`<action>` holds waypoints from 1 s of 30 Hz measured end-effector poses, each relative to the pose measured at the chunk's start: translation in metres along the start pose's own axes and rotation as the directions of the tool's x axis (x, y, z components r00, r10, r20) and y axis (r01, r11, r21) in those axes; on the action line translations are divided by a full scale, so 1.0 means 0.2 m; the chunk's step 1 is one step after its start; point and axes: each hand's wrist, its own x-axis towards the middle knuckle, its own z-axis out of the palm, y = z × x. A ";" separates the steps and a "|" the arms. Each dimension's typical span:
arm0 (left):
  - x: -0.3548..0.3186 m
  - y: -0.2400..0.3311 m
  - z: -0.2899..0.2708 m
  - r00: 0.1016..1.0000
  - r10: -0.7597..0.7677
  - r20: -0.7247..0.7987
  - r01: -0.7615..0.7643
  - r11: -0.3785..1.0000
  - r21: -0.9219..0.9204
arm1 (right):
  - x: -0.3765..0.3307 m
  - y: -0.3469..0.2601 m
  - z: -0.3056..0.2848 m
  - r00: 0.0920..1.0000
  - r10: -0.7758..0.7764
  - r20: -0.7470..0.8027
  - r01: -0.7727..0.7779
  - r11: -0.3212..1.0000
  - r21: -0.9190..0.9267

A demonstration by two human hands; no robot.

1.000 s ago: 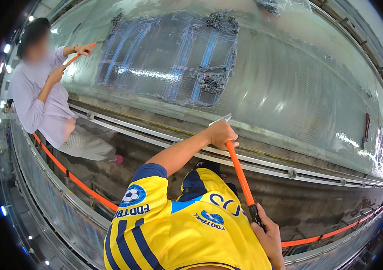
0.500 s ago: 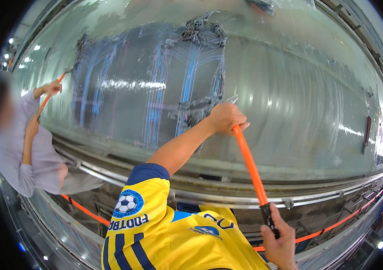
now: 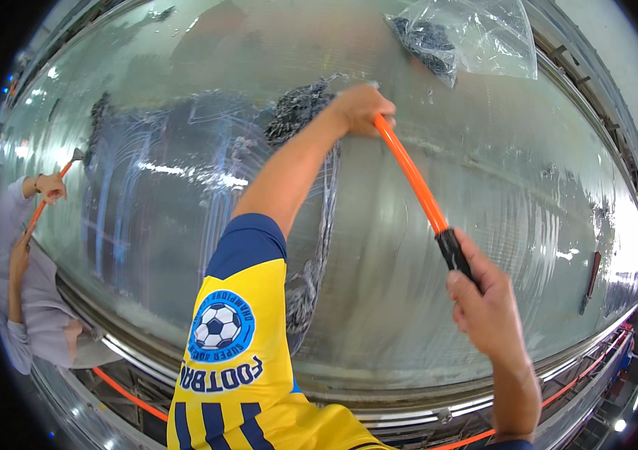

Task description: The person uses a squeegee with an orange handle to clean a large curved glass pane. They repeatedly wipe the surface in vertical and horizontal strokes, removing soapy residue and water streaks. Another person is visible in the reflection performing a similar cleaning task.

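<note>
While both arms reach up across a broad, curved sheet of glossy, wet-looking surface (image 3: 484, 225), the person works a long-handled tool (image 3: 416, 191) with an orange shaft and a black grip at its lower end. The left hand (image 3: 364, 109) is closed around the shaft near its upper end, close to where the working head would be; that head is hidden behind the fist, so its shape cannot be told. The right hand (image 3: 484, 307) is wrapped around the black grip lower down, fingers curled shut on it. The tool runs slantwise between the two hands, its upper end pressed toward the surface beside a dark, stringy clump of residue (image 3: 300, 109) that trails downward in a streak.

Judging by its straight line under the two-handed hold, the shaft appears stiff and fairly light, more lever than weight. The black grip looks made for holding and should slip less than the smooth orange part, which may turn slick if wet. A wide spacing of hands, one high and one on the grip, seems the steadiest way to hold it.

At upper right lies a clear plastic bag (image 3: 484, 34) holding more dark scraps. At far left, another person (image 3: 30, 300) in a pale top holds a similar orange-handled tool (image 3: 52, 191) against the same surface.
</note>
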 end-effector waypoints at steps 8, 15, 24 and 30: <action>-0.46 1.32 0.25 0.982 0.014 0.188 0.006 0.994 -0.106 | -1.05 0.57 -0.17 0.950 0.312 -0.031 -0.299 0.930 0.214; -1.29 2.39 0.20 0.990 -0.077 0.119 0.108 0.956 -0.273 | -2.04 1.01 0.05 0.936 0.353 -0.004 -0.351 0.932 0.091; -1.45 2.28 0.03 0.995 -0.091 0.035 0.096 0.972 -0.214 | -2.06 0.74 0.26 0.986 0.126 0.106 -0.109 0.982 -0.153; -1.25 2.00 0.08 0.995 -0.094 -0.021 0.081 0.934 -0.348 | -1.78 0.51 0.24 0.997 0.078 0.012 -0.074 0.973 -0.216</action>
